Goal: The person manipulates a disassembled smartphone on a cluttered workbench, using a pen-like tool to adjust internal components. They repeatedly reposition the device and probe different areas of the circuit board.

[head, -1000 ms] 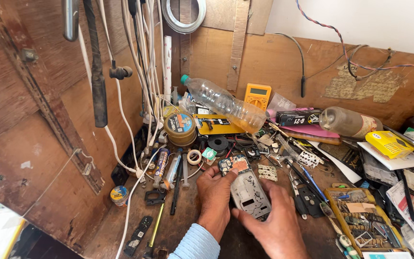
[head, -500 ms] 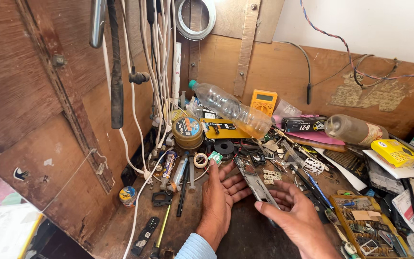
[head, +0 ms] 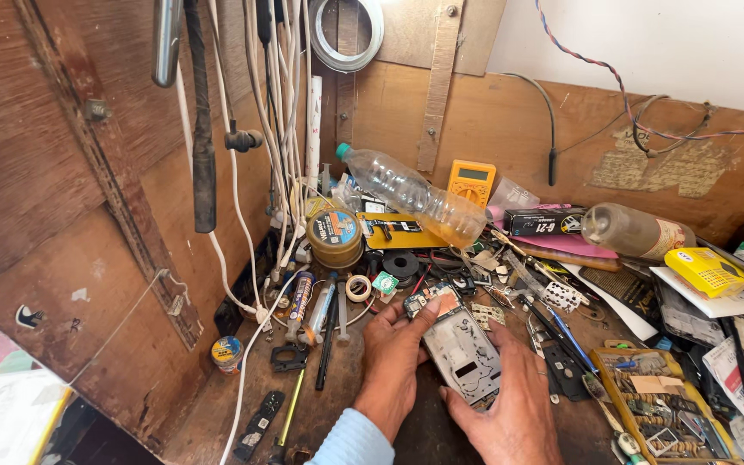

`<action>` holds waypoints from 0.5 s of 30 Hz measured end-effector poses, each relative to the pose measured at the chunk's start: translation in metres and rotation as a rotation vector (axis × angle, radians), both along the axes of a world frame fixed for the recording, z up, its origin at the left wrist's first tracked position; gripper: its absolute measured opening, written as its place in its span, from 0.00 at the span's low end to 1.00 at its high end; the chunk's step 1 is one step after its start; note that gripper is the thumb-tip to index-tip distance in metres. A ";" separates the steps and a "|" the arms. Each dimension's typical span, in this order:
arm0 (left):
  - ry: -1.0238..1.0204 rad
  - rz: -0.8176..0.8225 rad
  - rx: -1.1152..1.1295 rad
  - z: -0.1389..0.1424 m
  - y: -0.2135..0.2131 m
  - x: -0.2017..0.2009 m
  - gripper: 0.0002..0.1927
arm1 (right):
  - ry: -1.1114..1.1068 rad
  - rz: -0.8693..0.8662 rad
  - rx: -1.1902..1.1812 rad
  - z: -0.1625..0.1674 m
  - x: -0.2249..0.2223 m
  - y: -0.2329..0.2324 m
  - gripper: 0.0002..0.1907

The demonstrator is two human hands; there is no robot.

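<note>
You hold an opened phone body [head: 461,351] between both hands, low on the cluttered wooden desk [head: 337,405]. Your left hand [head: 392,362] lies along the phone's left edge, its fingers [head: 415,320] stretched up and pressed against that side. Your right hand [head: 510,400] cups the phone's lower right corner, fingers [head: 503,344] curled over the right edge, so both hands are closed on the phone. The phone lies face-open, its grey inner frame showing, tilted a little to the left.

Just above the phone sits a small roll of tape [head: 357,288]. Farther above it a clear plastic bottle [head: 411,194] lies on its side, with a yellow multimeter [head: 471,181] leaning against the back wall beside it. Left of the phone a round tin [head: 335,237] stands near hanging white cables [head: 286,138]. Well right of the phone lies a yellow box [head: 709,271].
</note>
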State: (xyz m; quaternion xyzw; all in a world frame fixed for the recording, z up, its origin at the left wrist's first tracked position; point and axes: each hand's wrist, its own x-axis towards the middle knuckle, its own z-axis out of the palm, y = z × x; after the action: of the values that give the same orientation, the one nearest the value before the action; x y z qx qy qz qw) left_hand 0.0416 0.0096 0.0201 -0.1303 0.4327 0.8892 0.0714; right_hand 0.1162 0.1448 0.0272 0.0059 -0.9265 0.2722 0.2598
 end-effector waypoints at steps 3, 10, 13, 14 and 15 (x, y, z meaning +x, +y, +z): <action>-0.008 0.015 0.097 -0.004 0.003 -0.008 0.16 | 0.164 0.062 0.022 0.005 0.003 -0.004 0.50; 0.119 -0.054 0.317 -0.024 -0.002 -0.015 0.16 | 0.096 -0.039 -0.382 0.023 0.018 -0.008 0.14; 0.112 -0.049 0.352 -0.031 -0.006 -0.019 0.17 | 0.104 -0.050 -0.393 0.027 0.017 -0.014 0.10; 0.122 -0.065 0.365 -0.032 -0.008 -0.020 0.17 | 0.130 -0.035 -0.372 0.027 0.017 -0.015 0.10; 0.131 -0.082 0.379 -0.033 -0.009 -0.021 0.17 | 0.155 -0.022 -0.350 0.028 0.016 -0.016 0.10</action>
State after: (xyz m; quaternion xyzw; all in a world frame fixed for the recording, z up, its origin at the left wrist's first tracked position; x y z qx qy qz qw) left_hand 0.0208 0.0009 -0.0125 -0.0388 0.2661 0.9577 0.1028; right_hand 0.1324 0.1289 0.0551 -0.0288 -0.8421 0.4252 0.3305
